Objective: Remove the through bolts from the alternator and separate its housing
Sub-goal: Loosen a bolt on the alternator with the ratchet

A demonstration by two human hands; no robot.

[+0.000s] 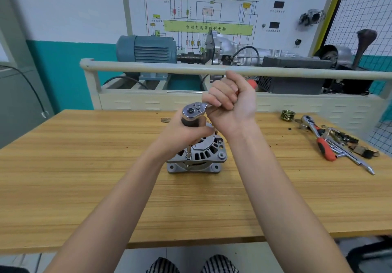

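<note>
A silver alternator (203, 156) stands on the wooden table (84, 166), mid-table. A ratchet wrench (194, 110) sits above it, its head on a long extension (188, 154) that runs down to a bolt at the housing's front left edge. My left hand (186, 133) grips the upper part of the extension just under the ratchet head. My right hand (231, 101) grips the ratchet's red handle, of which only the tip shows past my fist. My hands hide the back of the alternator.
At the table's right lie a brass-coloured pulley (288, 115), a second red-handled ratchet (318, 137) and several loose tools and small parts (347, 147). Behind the table stands a training rig with a rail (148, 67), a blue motor (146, 49) and a gearbox.
</note>
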